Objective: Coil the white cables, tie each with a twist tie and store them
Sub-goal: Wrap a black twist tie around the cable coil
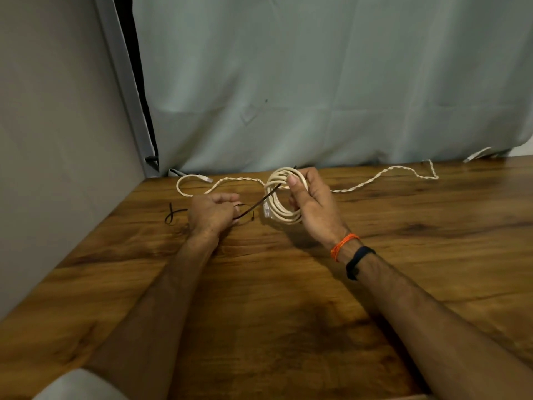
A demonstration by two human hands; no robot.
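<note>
My right hand (310,203) grips a coiled white cable (277,209) upright above the wooden table (259,284), thumb pressed on the top of the coil. A black twist tie (259,202) runs from the coil down to my left hand (213,212), which pinches its lower end. The tie's upper tip pokes out behind the coil. A second white cable (383,173), twisted and uncoiled, lies stretched along the back of the table. Its left end loops round to a plug (204,178).
Another black twist tie (172,214) lies on the table left of my left hand. A grey wall stands on the left and a pale green curtain (317,82) hangs behind the table. A white scrap (476,154) sits at the far right edge.
</note>
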